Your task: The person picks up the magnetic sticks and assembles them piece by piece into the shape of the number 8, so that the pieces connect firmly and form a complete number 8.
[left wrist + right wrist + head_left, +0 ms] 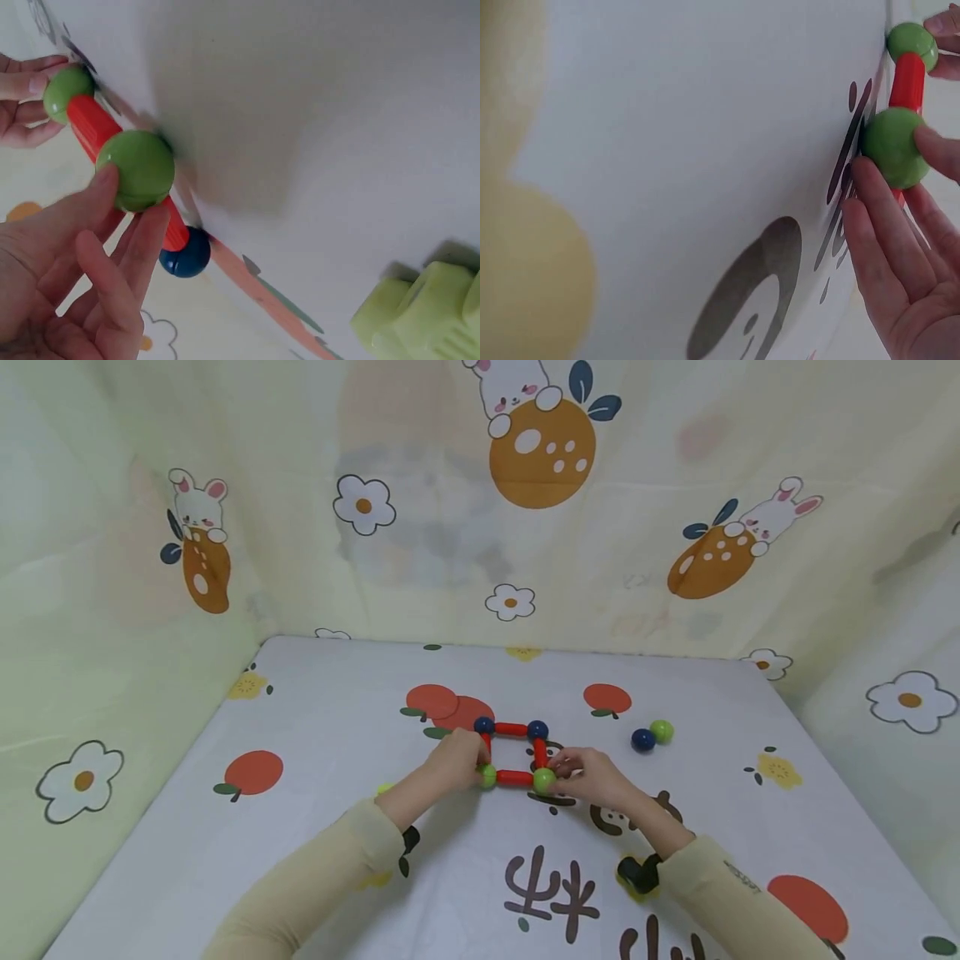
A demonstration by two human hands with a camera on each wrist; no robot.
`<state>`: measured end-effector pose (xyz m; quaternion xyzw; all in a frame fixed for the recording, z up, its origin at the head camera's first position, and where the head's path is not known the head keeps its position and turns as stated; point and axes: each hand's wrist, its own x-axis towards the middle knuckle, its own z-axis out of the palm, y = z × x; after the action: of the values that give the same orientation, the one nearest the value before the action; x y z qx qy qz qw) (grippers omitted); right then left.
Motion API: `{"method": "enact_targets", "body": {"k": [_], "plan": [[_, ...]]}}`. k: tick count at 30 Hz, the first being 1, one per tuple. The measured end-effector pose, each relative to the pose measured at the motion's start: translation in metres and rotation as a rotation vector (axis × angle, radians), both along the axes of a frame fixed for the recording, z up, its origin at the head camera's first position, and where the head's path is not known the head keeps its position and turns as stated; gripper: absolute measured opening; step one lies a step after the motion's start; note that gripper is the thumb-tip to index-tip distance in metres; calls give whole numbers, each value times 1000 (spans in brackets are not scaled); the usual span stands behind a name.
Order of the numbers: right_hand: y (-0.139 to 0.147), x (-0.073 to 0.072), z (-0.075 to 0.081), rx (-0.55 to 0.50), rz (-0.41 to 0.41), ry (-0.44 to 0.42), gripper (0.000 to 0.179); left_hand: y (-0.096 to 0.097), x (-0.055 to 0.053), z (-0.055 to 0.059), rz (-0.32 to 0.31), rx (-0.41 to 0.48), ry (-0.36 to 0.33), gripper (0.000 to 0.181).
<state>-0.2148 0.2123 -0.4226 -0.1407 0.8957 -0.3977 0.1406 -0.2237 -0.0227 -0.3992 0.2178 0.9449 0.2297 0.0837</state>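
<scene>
A square of red rods (514,778) and balls lies on the white cloth. Its far corners are dark blue balls (537,730); its near corners are green. My left hand (456,760) pinches the near-left green ball (136,171) between thumb and fingers. At the near-right corner, my right hand (596,777) holds the other green ball (896,148), its thumb on one side and fingertips on the other. The left rod is partly hidden behind my left hand in the head view. In the left wrist view, another blue ball (185,253) caps the rod beyond my fingers.
A loose blue ball (642,740) and a loose green ball (662,732) sit together to the right of the square. Yellow-green ridged pieces (424,315) lie near my left wrist, mostly covered by that arm in the head view. A printed curtain (420,602) stands behind the table.
</scene>
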Motion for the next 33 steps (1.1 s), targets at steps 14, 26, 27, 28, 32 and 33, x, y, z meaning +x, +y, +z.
{"method": "enact_targets", "body": {"k": [14,26,27,28,32,33], "plan": [[-12,-19,-1,61,-35,44,26,2,-22,-5,79,-38,10,16],[-17,-29,-1,108,-93,25,27,-1,-31,-3,113,-36,-3,22],[-17,-29,-1,109,-93,24,27,-2,-31,-3,113,-28,-13,22],[-17,-29,0,110,-93,24,27,-3,-31,-3,115,-22,-21,22],[-15,-29,1,105,-92,20,28,-5,-32,-4,125,-6,-44,22],[-14,-29,2,105,-92,21,28,-5,-32,-4,122,-5,-42,23]]}}
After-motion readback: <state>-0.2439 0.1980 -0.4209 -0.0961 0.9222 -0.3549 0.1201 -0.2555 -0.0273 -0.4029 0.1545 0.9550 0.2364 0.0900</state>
